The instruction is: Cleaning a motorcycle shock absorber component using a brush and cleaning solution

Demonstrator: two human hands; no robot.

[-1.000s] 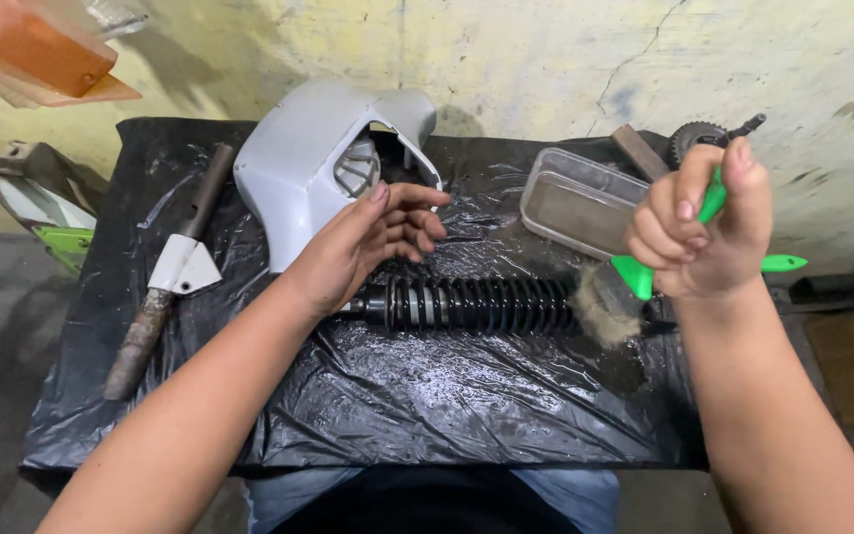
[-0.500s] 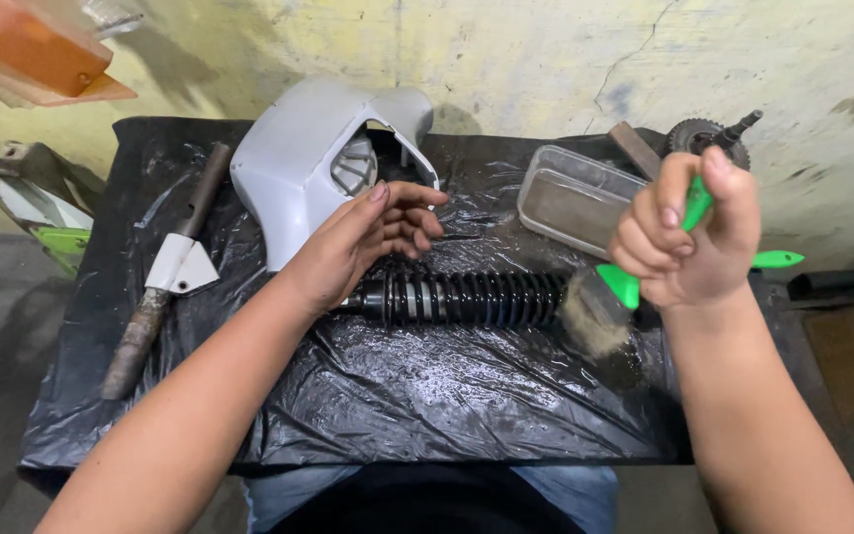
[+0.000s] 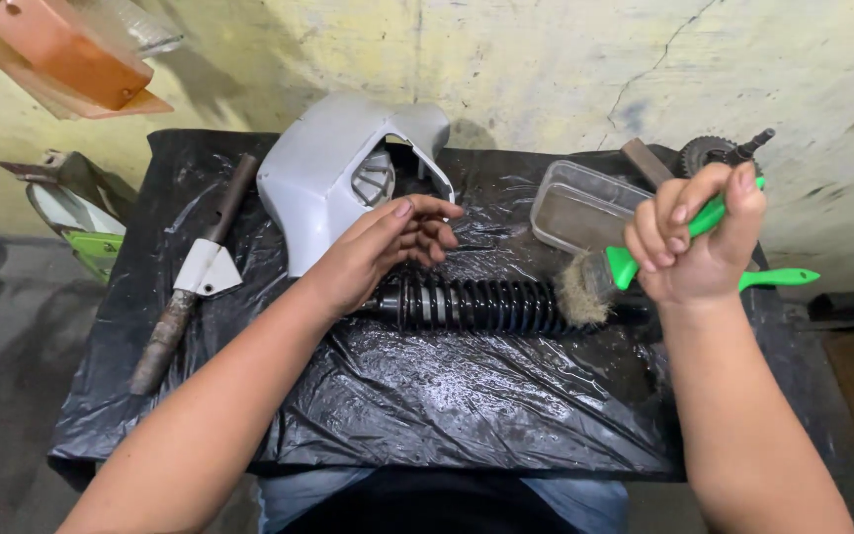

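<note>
Head cam: we've got a grey cover and clear tray behind the spring, which lies left-right. Left hand loosely open on its left end; right hand gripping a green brush.

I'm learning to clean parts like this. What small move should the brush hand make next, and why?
Probably a short stroke leftward along the coils: the brush in the right hand has its bristles at the spring's right end, while the left hand steadies the other end.
</note>
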